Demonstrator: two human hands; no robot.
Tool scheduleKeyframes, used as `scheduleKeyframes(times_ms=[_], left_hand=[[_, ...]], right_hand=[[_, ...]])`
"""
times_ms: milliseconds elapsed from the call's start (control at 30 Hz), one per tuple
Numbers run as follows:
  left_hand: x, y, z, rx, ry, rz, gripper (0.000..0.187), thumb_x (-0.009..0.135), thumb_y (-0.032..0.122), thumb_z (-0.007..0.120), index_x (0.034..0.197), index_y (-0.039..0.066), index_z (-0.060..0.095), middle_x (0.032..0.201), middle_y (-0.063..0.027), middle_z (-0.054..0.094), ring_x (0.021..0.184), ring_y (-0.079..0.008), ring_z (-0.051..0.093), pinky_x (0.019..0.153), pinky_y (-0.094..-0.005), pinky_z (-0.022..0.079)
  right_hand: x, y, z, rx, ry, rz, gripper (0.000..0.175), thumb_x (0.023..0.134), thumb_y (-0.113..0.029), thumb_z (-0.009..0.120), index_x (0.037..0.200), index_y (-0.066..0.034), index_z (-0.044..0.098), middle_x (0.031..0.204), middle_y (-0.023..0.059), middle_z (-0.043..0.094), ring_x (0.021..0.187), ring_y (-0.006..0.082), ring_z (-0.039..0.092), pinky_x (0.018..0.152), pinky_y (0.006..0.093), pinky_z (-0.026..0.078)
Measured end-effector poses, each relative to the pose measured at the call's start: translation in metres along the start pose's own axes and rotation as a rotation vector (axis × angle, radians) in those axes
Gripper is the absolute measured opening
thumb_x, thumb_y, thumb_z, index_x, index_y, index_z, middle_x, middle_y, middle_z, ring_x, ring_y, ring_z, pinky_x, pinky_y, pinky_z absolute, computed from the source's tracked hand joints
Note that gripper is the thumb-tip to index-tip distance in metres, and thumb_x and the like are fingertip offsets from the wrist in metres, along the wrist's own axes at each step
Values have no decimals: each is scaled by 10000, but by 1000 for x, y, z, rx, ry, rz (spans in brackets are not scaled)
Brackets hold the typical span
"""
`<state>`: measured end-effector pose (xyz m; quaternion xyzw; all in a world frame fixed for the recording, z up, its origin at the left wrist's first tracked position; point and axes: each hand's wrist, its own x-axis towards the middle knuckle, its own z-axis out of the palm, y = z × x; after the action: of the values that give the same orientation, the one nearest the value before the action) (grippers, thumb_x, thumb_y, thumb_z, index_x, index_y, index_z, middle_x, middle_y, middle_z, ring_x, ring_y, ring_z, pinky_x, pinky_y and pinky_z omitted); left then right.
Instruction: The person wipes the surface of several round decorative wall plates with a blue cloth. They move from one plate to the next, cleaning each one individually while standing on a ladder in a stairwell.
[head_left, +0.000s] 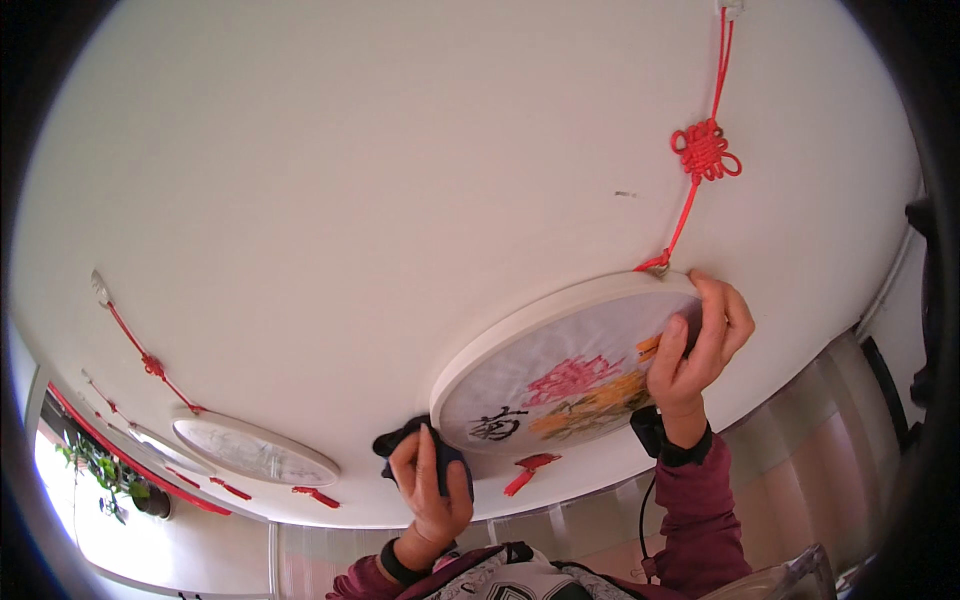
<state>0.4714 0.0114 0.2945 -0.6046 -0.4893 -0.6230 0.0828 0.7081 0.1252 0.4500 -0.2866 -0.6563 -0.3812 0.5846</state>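
Observation:
A round embroidery in a pale hoop frame (480, 341), with pink and yellow flowers and a black stitched character, hangs on the white wall from a red knotted cord (703, 152). My right hand (697, 352) grips the frame's upper right rim, thumb over the front and fingers along the outer edge. At the frame's lower left edge, my left hand (435, 480) holds a dark cloth (405, 442), which meets the rim there. A red tassel (531, 472) shows below the frame.
Another round framed embroidery (255, 448) hangs on the wall to the left, with more beyond it. A potted plant (150, 499) stands near the bright window. A striped covering (780, 420) lies below the wall, and a clear chair back (806, 570) is at the lower right.

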Motion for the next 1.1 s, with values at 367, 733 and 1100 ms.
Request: scheduleKeyframes(times_ms=[367,733,1100], left_hand=[[166,65,-32,80,-150,569,469,703,-59,637,1171,-51,659,1112,-153,590,838,-279,596,741,-335,498],[206,114,-1,-43,-355,606,319,772,-44,643,1089,-19,659,968,-123,605,808,-287,612,688,-347,515],[208,130,3,97,-299,622,193,732,-87,679,902,-4,642,869,-123,594,731,-293,602,637,-336,496]], right_hand=[[7,-10,1,77,13,42,354,780,-69,625,1127,-1,646,1116,115,571,1018,282,506,902,393,393],[4,-7,-1,35,-2,46,366,784,-51,624,1147,-10,644,1123,114,579,1027,278,507,898,378,392],[9,-8,-4,86,9,48,385,720,-36,679,1105,-35,669,1069,94,620,940,265,562,827,377,419]])
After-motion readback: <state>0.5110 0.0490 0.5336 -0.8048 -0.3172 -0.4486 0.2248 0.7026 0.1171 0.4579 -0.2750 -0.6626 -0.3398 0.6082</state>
